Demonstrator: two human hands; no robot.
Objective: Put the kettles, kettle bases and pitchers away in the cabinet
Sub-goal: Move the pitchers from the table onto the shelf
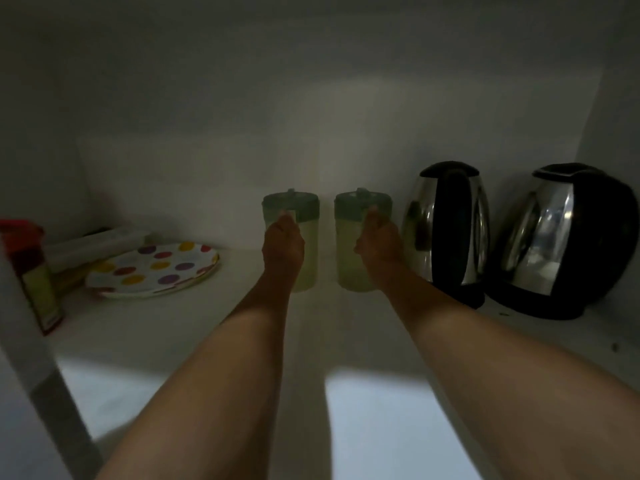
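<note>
Steel kettles point(446, 233) point(554, 237), two; pitchers point(311, 261) point(346, 258), two, each gripped by hand point(282, 247) point(379, 247).

Likely a home kitchen cabinet — kettles point(446, 230), spotted plate point(152, 270).

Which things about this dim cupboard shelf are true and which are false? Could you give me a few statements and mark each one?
1. The left hand holds the left pitcher, and the right hand holds the right pitcher. True.
2. The left kettle and the right kettle both stand upright. True.
3. Both kettles stand to the left of the pitchers. False: they stand to the right of them.
4. The spotted plate is stacked on top of a kettle. False: it lies low on the shelf, to the left of the pitchers.
</note>
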